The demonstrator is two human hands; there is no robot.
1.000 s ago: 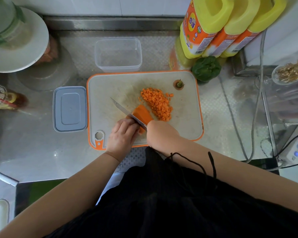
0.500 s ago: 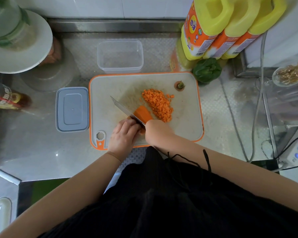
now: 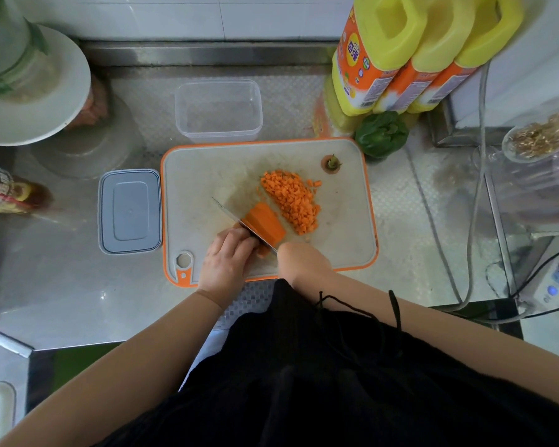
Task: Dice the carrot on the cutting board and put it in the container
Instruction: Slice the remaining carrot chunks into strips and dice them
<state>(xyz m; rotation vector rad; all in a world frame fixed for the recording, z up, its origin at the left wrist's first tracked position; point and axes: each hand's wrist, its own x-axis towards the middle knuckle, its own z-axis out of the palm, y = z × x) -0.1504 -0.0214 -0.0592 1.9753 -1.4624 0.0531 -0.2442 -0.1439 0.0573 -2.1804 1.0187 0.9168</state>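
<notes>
An orange-rimmed white cutting board (image 3: 207, 175) lies on the steel counter. On it a chunk of carrot (image 3: 265, 224) lies under the blade of a knife (image 3: 229, 211). My left hand (image 3: 226, 262) holds the near end of the carrot with curled fingers. My right hand (image 3: 300, 262) grips the knife handle, which is hidden under the hand. A heap of diced carrot (image 3: 292, 201) sits just right of the chunk. The cut-off carrot top (image 3: 331, 163) lies at the board's far right. An empty clear container (image 3: 218, 109) stands behind the board.
The container's grey lid (image 3: 129, 211) lies left of the board. Three yellow bottles (image 3: 400, 53) and a green pepper (image 3: 381, 133) stand at the back right. A white plate (image 3: 29, 101) and a sauce bottle (image 3: 7, 191) are at the left, cables and a blender (image 3: 542, 162) at the right.
The knife has shifted slightly along the carrot chunk while both hands stay in place; the view has tilted a little.
</notes>
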